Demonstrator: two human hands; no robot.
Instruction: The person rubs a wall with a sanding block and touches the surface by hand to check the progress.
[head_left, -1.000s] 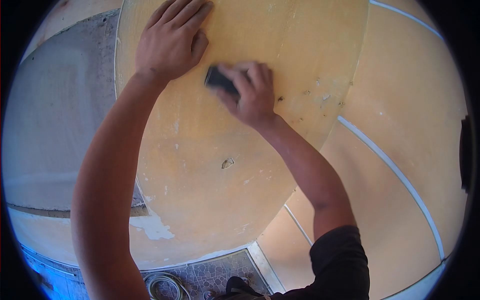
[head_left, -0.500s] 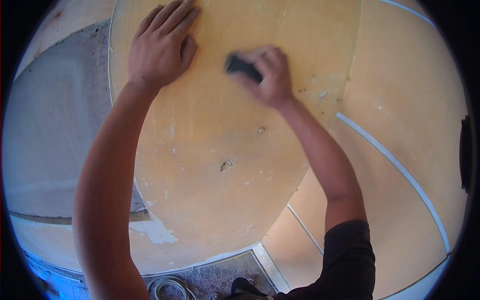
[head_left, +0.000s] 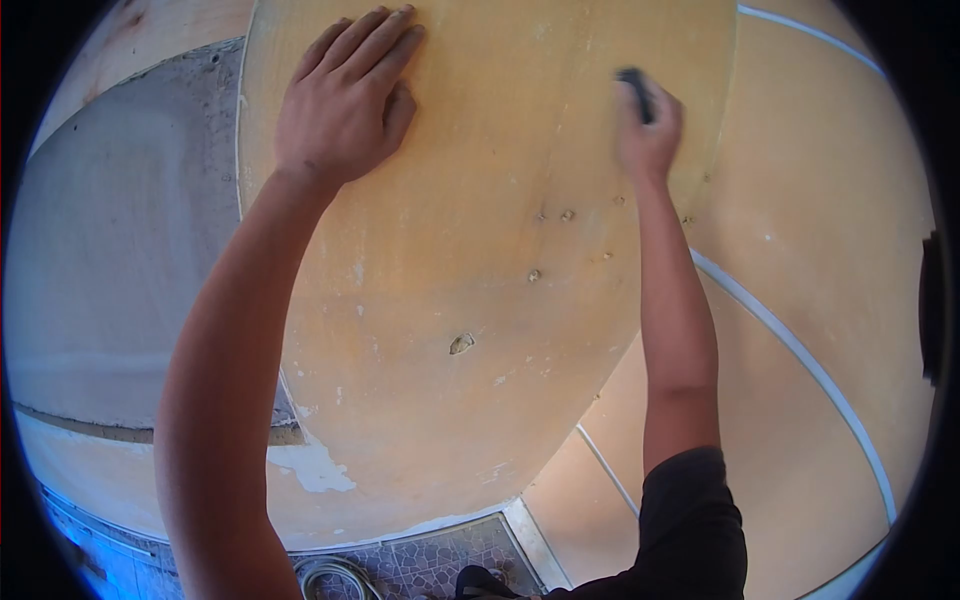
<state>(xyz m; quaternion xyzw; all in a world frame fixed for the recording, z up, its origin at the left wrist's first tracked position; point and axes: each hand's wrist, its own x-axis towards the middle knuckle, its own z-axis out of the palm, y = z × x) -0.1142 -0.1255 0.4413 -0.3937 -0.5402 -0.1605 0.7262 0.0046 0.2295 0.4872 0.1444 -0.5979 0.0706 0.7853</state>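
A yellowish painted wall (head_left: 450,220) fills the middle of the view, marked with chips, scratches and small holes. Flat against its upper left part lies my left hand (head_left: 350,100), fingers stretched out and holding nothing. Near the wall's upper right, my right hand (head_left: 652,135) grips a dark, block-shaped object (head_left: 634,92). Motion blurs that hand, and its fingers cover much of the block, so its exact kind cannot be made out. A larger chipped hole (head_left: 461,344) shows lower down, below both hands.
Left of the wall is a grey, bare recessed surface (head_left: 120,240). White trim (head_left: 800,350) runs along the adjoining wall on the right. On the patterned floor (head_left: 420,555) lies a coiled hose (head_left: 338,578). Paint has flaked off at a white patch (head_left: 312,467).
My right hand has swept to the right across the wall with the dark block. My left hand stays flat on the wall, while the whole view has shifted slightly.
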